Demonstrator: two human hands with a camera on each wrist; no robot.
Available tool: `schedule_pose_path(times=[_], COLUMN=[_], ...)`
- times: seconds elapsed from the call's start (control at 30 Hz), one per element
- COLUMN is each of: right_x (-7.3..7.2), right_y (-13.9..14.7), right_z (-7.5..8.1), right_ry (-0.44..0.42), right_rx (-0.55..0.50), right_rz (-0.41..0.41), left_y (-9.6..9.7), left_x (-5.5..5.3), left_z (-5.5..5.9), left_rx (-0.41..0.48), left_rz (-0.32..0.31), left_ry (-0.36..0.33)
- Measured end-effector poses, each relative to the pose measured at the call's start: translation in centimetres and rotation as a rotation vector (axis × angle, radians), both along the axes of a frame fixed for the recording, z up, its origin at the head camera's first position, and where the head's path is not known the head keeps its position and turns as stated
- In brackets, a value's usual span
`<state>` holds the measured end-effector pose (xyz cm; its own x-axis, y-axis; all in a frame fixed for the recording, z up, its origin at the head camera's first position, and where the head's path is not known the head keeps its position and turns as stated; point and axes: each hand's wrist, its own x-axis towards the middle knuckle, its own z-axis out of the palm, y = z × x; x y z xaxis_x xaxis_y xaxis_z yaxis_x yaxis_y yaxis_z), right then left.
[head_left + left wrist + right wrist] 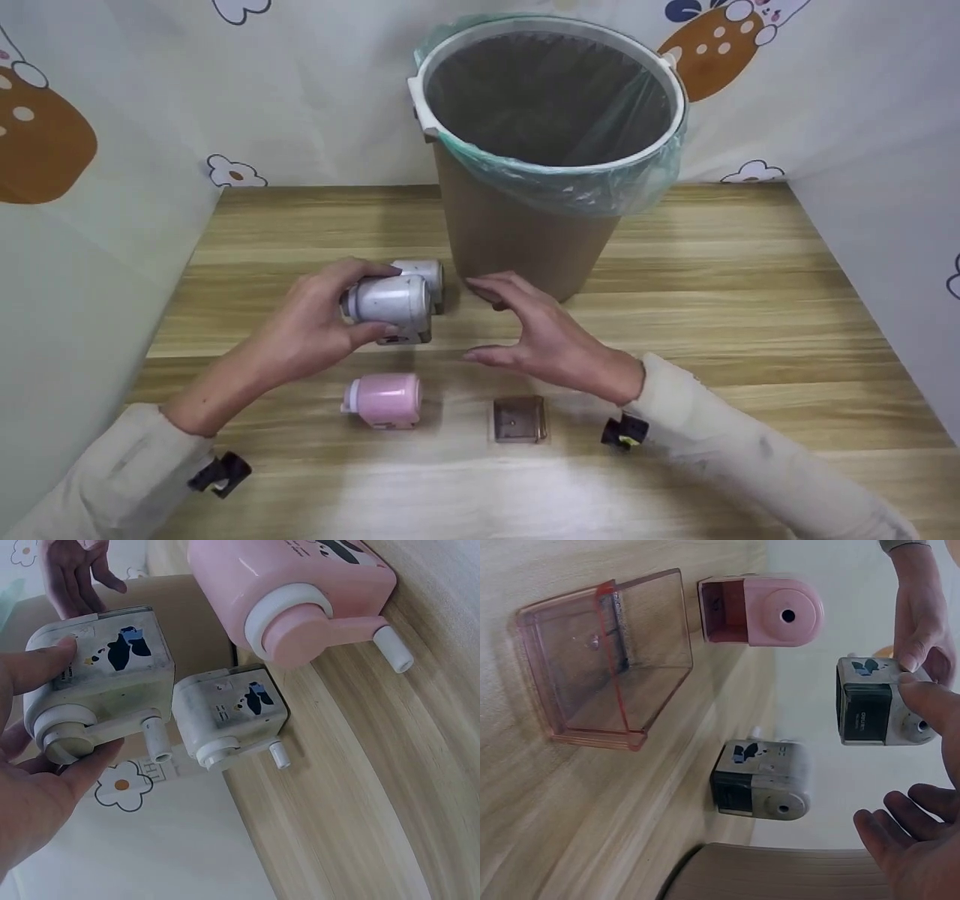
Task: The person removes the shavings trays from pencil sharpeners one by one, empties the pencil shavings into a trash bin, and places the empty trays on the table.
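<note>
My left hand [315, 311] grips a white crank pencil sharpener [391, 301] above the table, thumb on one side and fingers on the other. Its dark drawer front [867, 714] faces the right wrist view. A second white pencil sharpener [229, 716] stands on the table just beyond it. Nearer me sits a pink pencil sharpener [390, 400], its drawer slot [726, 611] hollow in the right wrist view. To the right of that lies a see-through brownish-pink drawer [519, 418]. My right hand [544, 337] hovers with fingers and thumb spread, holding nothing, apart from the gripped sharpener.
A tall brown trash bin [525, 232] lined with a green plastic bag [577, 191] stands at the back of the wooden table [712, 315]. Patterned pale sheeting [322, 97] encloses the back and both sides.
</note>
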<state>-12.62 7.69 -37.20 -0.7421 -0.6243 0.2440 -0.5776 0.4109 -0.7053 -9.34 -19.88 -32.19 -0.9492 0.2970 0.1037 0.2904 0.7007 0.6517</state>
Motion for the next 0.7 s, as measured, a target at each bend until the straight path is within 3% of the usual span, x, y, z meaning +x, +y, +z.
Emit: schedule_pose_path(times=[0.3,0.7], right_x=[-0.3,-0.4], right_y=[-0.7,-1.2], right_z=[0.4,0.6], right_ry=[-0.039,-0.05], right_rx=[0.072,0.005], right_rz=[0.033,0.071], left_y=[0.4,1.6], left_x=[0.3,0.6], left_z=[0.2,1.5], left_rx=[0.048,0.032], left_rz=[-0.023,-0.041], left_ry=[-0.001,-0.005])
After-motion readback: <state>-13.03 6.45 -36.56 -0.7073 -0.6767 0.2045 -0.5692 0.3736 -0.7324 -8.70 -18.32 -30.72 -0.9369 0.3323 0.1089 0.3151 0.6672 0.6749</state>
